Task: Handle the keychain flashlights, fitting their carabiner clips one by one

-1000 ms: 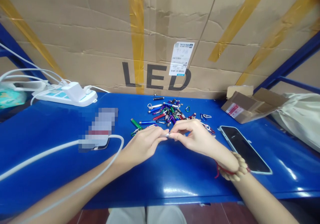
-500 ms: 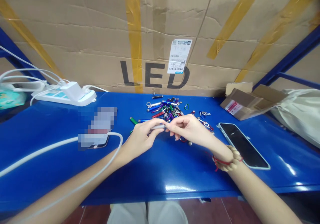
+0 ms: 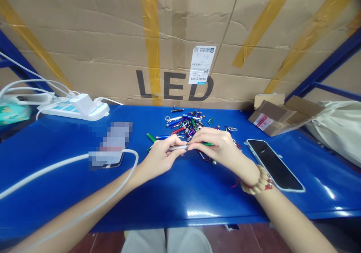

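Observation:
My left hand (image 3: 161,153) holds a slim silver tube (image 3: 176,147), shaped like a small pen light, between thumb and fingers. The tube lies nearly level and points to the right. At its right end, the thumb and fingertips of my right hand (image 3: 216,144) are pinched on the tip; the fingers partly hide it. Just behind both hands lies a pile of small coloured metal tubes and clips (image 3: 187,123) in blue, green, red, purple and silver. A green tube (image 3: 150,136) lies at the pile's left edge, and a green carabiner (image 3: 210,121) sits toward its back right.
A phone (image 3: 275,164) lies right of my right hand, and a blurred-out phone (image 3: 113,144) lies left. A white cable (image 3: 56,170) crosses my left forearm. A power strip (image 3: 76,108), an open small carton (image 3: 273,115) and a large cardboard box (image 3: 113,46) border the blue table (image 3: 169,200).
My right hand has rolled over the tube's end, its back now turned more upward and its fingers closer together. The left hand still holds the tube, slightly lower.

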Demonstrator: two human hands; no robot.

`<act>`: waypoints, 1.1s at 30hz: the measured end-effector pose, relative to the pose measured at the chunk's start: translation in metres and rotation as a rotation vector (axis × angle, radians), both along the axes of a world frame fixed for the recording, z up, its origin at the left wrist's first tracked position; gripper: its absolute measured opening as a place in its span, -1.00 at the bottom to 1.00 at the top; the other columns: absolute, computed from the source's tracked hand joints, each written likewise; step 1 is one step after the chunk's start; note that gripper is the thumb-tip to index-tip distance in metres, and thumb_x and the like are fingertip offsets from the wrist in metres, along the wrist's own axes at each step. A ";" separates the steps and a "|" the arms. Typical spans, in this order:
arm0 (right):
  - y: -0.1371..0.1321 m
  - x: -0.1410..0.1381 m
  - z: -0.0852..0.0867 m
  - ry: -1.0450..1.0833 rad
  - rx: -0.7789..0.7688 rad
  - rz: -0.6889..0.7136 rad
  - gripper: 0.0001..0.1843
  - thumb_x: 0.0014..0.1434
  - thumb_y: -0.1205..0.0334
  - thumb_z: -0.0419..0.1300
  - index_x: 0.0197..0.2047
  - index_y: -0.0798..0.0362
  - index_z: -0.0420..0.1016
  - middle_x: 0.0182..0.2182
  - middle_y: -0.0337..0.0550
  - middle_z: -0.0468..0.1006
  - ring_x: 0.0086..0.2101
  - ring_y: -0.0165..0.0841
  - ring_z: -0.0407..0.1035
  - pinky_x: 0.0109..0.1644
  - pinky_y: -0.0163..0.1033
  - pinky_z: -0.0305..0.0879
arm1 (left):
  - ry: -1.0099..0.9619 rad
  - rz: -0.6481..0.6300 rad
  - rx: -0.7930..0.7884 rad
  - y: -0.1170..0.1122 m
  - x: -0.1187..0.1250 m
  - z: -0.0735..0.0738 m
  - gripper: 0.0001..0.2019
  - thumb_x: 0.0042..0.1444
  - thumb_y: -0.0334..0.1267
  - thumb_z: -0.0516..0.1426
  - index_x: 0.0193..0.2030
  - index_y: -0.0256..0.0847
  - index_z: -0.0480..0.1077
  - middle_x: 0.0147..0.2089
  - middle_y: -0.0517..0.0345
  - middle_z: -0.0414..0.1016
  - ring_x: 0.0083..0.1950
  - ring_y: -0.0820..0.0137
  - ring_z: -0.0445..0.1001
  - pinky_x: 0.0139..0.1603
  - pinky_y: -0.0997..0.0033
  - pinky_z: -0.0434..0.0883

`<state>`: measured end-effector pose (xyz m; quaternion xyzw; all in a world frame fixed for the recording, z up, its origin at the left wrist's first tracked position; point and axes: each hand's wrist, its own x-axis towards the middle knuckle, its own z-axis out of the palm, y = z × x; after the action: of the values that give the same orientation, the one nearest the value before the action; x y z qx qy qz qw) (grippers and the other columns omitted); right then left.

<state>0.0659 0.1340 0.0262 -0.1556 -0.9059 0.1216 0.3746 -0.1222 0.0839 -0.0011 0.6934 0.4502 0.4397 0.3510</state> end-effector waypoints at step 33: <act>-0.010 -0.011 0.003 -0.053 -0.961 0.080 -0.53 0.21 -0.06 0.02 -0.52 0.14 0.40 -0.76 -0.39 0.25 -0.72 -0.59 0.13 -0.57 -0.44 0.12 | 0.227 0.088 0.372 -0.004 -0.004 0.000 -0.83 0.18 -0.32 0.06 -0.11 -0.20 0.39 -0.16 0.12 0.57 -0.17 0.43 0.54 -0.11 0.52 0.44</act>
<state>0.0547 0.1241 0.0291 -0.2789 -0.7617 0.5367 0.2324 -0.1266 0.0802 -0.0012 0.7710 0.4276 0.4492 0.1448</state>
